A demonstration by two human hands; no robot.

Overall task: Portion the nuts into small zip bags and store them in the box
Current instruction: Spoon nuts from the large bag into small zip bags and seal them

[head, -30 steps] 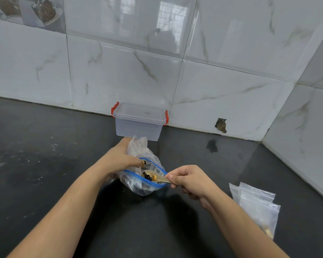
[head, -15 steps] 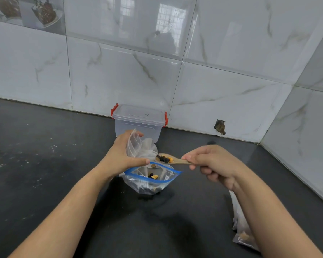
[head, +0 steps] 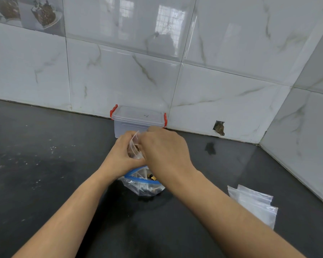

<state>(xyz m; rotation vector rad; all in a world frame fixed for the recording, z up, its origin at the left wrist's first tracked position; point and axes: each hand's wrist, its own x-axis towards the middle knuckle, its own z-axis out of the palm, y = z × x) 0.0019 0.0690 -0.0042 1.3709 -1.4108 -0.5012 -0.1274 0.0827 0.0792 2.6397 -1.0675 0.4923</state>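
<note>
Your left hand [head: 122, 157] is curled around a small clear zip bag [head: 135, 146], its fingers and thumb gripping the bag from the left and holding it upright above the table [head: 45, 164]. Your right hand [head: 164, 151] sits right against it from the other side, knuckles toward you; its fingers are bent in at the mouth of the small bag, but they are hidden behind the back of the hand, so you cannot tell what they hold. Some brownish nuts show dimly through the small bag's plastic. Directly beneath your hands, a larger bag with a blue zip rim [head: 144, 185] rests on the table, open, with dark and orange pieces inside. The clear box with red clips [head: 138, 120] stands just behind your hands, lid on, against the tiled wall [head: 222, 81]. A stack of empty zip bags [head: 254, 203] lies flat on the table to your right, well apart from the larger bag.
</note>
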